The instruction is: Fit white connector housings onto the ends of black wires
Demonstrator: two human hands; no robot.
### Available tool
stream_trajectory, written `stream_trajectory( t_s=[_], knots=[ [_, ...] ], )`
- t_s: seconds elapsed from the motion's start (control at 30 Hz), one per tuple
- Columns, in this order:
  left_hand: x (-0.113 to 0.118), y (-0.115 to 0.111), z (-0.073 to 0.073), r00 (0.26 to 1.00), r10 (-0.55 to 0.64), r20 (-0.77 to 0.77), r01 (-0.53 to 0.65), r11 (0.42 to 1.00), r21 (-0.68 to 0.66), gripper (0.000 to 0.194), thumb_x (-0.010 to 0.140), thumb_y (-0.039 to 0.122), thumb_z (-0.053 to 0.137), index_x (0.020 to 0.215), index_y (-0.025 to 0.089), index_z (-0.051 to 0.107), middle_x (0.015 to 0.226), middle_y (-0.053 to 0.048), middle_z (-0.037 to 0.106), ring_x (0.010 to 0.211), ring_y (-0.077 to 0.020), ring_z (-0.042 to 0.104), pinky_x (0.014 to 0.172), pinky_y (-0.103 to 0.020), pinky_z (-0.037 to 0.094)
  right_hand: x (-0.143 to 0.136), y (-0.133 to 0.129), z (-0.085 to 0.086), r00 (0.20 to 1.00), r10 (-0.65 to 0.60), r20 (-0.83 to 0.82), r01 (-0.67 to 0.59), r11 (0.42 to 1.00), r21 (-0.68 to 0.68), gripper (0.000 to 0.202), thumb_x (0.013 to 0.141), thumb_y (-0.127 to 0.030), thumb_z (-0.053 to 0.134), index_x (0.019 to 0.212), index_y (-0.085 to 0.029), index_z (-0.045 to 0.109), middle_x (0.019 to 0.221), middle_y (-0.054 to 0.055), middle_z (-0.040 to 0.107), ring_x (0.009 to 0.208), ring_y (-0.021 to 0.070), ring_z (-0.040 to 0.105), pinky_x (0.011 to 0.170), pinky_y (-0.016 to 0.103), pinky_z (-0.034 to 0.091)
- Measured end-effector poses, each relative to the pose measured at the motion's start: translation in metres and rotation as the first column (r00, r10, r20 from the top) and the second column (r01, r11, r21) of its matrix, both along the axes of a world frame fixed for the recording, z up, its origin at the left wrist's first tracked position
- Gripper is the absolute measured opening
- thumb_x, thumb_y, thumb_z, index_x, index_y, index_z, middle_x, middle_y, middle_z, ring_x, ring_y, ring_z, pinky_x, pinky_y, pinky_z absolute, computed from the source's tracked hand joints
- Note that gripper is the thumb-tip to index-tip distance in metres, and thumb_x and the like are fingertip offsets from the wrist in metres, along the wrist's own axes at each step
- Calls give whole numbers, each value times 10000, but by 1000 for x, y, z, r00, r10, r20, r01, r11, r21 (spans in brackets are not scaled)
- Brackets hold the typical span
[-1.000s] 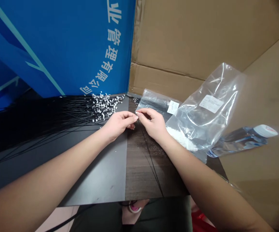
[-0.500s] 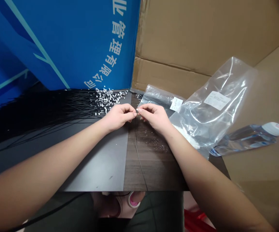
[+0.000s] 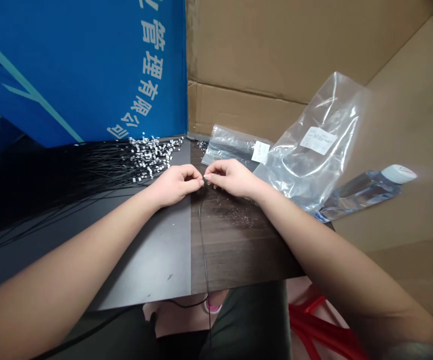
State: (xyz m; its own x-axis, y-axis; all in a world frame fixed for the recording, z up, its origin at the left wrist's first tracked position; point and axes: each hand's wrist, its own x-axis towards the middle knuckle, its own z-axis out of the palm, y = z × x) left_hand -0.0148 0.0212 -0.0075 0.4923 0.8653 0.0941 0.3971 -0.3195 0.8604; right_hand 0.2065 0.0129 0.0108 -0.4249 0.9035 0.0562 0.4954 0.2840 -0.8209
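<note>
Both hands meet fingertip to fingertip over the dark wood-grain tabletop (image 3: pixel 235 255). My left hand (image 3: pixel 177 185) is closed in a pinch at the upper end of a thin black cable (image 3: pixel 203 250), which hangs down past the table's front edge. My right hand (image 3: pixel 231 177), also pinched, holds a tiny white connector (image 3: pixel 206 176) just beside the left fingertips; the fingers hide most of it. Left of the hands lies a large bundle of black cables (image 3: pixel 100 160) with white connectors (image 3: pixel 151 155) on their ends.
A labelled clear plastic bag (image 3: pixel 314 155) leans behind my right forearm, with a flatter bag (image 3: pixel 231 145) next to it. A water bottle (image 3: pixel 366 192) lies at the right. Cardboard (image 3: pixel 254 50) and a blue printed panel (image 3: pixel 89 65) stand behind. Small scraps (image 3: pixel 242 215) dot the table.
The view has shifted, so the scene sits further left. Both hands are still pinched together, with a slight gap now between the fingertips. The cable hangs straighter over the table edge.
</note>
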Motion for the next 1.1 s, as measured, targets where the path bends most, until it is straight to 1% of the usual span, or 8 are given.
stream_trajectory(
  t_s=[0.1,0.2,0.33,0.53,0.7,0.8,0.97,1.1],
  knots=[
    [0,1,-4,1000,-26,-4,26,1000,-5,233,823,407,695,799,175,706,834,-13,689,785,-168,595,788,-329,450,0,1,-11,1000,-6,11,6,1000,25,195,914,-343,657,930,-169,742,789,15,686,732,156,575,706,314,431],
    [3,4,-9,999,-25,-31,26,999,19,236,829,408,687,791,176,706,858,-18,695,811,-178,610,805,-335,459,1,2,-17,1000,-11,28,10,999,47,188,911,-336,661,927,-170,745,800,17,697,737,157,581,717,318,433],
    [6,10,-12,995,-17,-94,23,998,64,236,836,411,685,801,179,711,860,-19,699,810,-179,613,804,-335,456,5,3,-19,998,-21,-62,21,1000,-10,162,897,-315,676,896,-161,727,780,19,693,697,149,590,685,310,451],
    [4,16,-6,996,-61,-61,61,998,7,274,844,438,708,820,164,706,830,-24,696,766,-162,593,753,-311,451,3,2,-20,986,-39,-162,30,998,-60,117,896,-276,709,867,-163,709,745,7,673,645,121,563,621,277,440],
    [3,15,-2,994,-74,-77,74,997,-1,224,851,384,709,829,161,714,831,-28,699,757,-157,593,742,-304,457,3,2,-20,975,-59,-215,36,993,-109,103,899,-251,728,864,-158,698,721,-4,654,601,106,555,594,266,444],
    [2,14,-1,993,-85,-78,86,996,5,212,856,373,707,821,164,710,845,-31,691,755,-156,589,734,-303,464,5,3,-22,976,-44,-213,23,995,-98,117,886,-271,743,871,-159,710,723,-3,656,615,113,563,604,269,451],
    [2,13,-1,991,-94,-91,97,995,35,201,850,361,709,796,167,707,871,-33,689,766,-155,589,733,-296,472,6,5,-24,981,-20,-192,12,999,-43,123,876,-283,744,868,-161,727,759,7,676,690,132,585,676,291,464],
    [2,12,2,992,-93,-87,95,995,15,183,842,343,703,801,166,722,877,-40,708,777,-161,612,744,-299,493,5,4,-24,982,-21,-189,15,999,-36,119,881,-275,737,868,-157,737,765,11,678,707,134,580,692,299,456]
  ],
)
